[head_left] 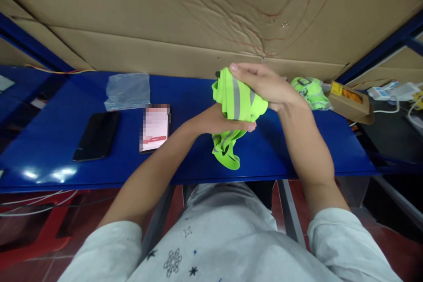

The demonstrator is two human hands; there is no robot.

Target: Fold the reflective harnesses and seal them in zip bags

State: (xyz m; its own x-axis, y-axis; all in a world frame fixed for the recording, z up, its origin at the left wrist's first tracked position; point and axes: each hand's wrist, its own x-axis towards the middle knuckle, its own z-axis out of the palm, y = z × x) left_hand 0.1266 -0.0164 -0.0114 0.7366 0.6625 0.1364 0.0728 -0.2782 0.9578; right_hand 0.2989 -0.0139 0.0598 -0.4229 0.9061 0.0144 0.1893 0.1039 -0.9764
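Note:
A bundle of neon-yellow reflective strap (pixel 236 99) with grey stripes is held up above the blue table, between my two hands. My left hand (pixel 218 121) grips it from below, thumb along its lower front. My right hand (pixel 264 83) is wrapped round its upper right side, with the thumb near the top. A loose loop of the strap (pixel 228 152) hangs beneath my left hand. A small dark piece shows at the bundle's upper left corner. The fingers behind the bundle are partly hidden.
On the blue table (pixel 191 163) lie a clear plastic bag (pixel 128 90), a black phone (pixel 97 135) and a phone with a lit screen (pixel 154 128). At the right are a bagged neon-yellow bundle (pixel 310 92) and an open cardboard box (pixel 348 99). A cardboard panel (pixel 148 17) stands behind.

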